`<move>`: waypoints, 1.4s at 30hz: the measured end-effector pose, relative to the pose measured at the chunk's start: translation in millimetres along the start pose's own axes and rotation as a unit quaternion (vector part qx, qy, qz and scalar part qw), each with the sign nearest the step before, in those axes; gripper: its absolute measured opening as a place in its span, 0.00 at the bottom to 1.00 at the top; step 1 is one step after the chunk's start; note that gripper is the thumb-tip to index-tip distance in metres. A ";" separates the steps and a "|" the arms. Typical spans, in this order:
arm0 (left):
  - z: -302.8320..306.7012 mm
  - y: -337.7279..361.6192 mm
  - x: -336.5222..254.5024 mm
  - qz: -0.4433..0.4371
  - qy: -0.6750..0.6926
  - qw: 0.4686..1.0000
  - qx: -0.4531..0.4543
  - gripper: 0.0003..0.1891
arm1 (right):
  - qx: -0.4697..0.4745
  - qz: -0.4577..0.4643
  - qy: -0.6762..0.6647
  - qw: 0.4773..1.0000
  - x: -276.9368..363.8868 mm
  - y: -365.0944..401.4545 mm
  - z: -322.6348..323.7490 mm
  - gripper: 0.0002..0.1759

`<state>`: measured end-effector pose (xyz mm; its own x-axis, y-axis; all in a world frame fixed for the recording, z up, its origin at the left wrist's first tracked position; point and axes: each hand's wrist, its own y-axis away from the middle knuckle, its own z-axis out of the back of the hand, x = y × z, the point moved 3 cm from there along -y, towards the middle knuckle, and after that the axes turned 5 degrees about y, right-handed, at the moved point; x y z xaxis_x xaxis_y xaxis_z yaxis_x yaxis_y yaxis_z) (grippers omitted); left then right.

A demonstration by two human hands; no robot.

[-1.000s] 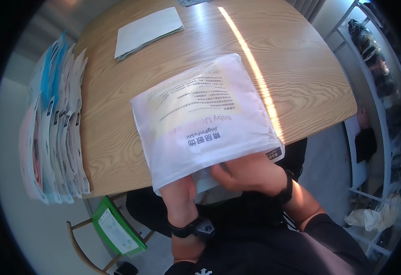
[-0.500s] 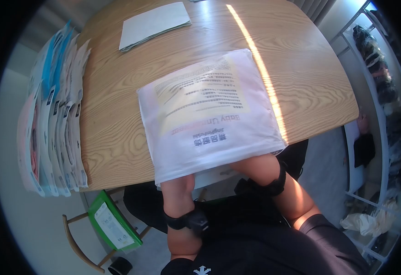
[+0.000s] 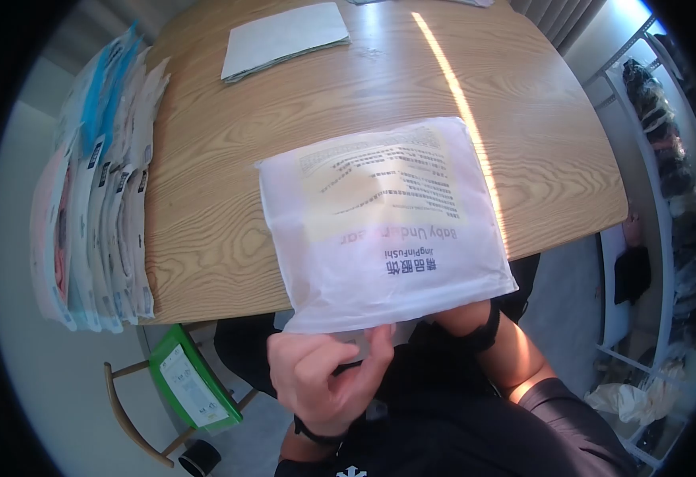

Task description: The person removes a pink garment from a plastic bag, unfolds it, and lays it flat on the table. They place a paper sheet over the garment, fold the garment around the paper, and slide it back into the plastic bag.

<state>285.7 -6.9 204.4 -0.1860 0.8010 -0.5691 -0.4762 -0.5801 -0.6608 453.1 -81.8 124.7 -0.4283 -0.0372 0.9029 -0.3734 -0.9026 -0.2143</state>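
Note:
A white plastic clothing bag (image 3: 348, 294), printed with "Baby Underwear" and a pale yellow panel, is held at a tilt over the table's near edge. My left hand (image 3: 320, 378) is at the bag's near edge, fingers curled and thumb pressed against that edge. Behind the bag's lower right part goes my right hand (image 3: 463, 316); only the back of it and the wrist show, and its fingers are hidden. The print on the bag appears upside down from here.
The wooden table (image 3: 205, 199) carries a row of upright packed bags (image 3: 113, 215) on the left and a flat white stack (image 3: 284, 36) at the back. A chair with a green package (image 3: 193, 381) stands lower left. Shelving (image 3: 650, 159) lines the right side.
My left hand has come out from beneath the bag to its near edge. The bag has moved slightly right and nearer to me, and my right hand stays behind it.

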 end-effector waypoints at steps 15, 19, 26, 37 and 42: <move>-29.3 -38.3 -7.9 -0.082 0.007 0.994 0.069 0.19 | 0.017 -0.048 -0.047 0.998 2.7 9.4 12.7 0.17; -33.1 -40.8 -15.3 -0.117 0.024 0.989 0.083 0.15 | 0.018 -0.043 -0.042 0.998 4.2 7.9 13.4 0.17; -39.3 -54.4 -21.1 -0.138 0.064 0.981 0.118 0.12 | 0.009 -0.013 -0.003 1.000 10.3 -3.4 10.5 0.17; -44.8 -61.2 1.2 -0.204 0.176 0.951 0.148 0.11 | -0.017 0.043 0.093 0.995 4.9 -40.2 5.3 0.17; -30.9 -60.5 22.8 -0.191 0.169 0.955 0.150 0.11 | -0.032 0.058 0.112 0.991 -1.1 -56.2 2.4 0.16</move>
<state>336.8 41.9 216.3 0.3141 0.8227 -0.4738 -0.6885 -0.1463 -0.7103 476.6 -32.0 136.7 -0.6411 -0.0372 0.7665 -0.3590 -0.8683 -0.3424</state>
